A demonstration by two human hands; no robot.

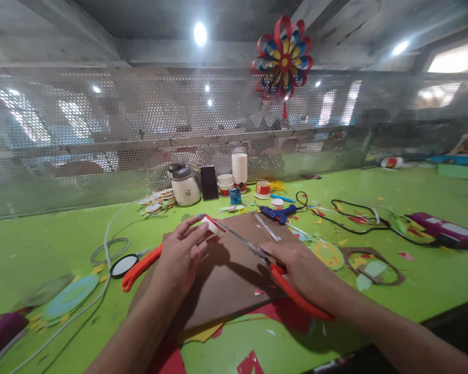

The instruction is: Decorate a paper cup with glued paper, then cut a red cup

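Between the thumb and fingers of my left hand (185,248) is a small white paper cup piece (213,226) with a red edge. My right hand (302,265) grips a pair of scissors (257,250) with orange-red handles. The blades point left, and their tips reach the red edge of the cup piece. Whether the blades are cutting into it I cannot tell. Both hands are above a brown cardboard sheet (226,288). An orange-handled tool (142,267) lies just left of my left hand, partly hidden by it.
A blue glue gun (278,212) lies behind the cardboard. Stacked paper cups (239,169), a white kettle (185,186) and a dark phone (209,183) stand at the back. Cables, including a grey one (108,234), cross the green table (432,296). Paper scraps are scattered about.
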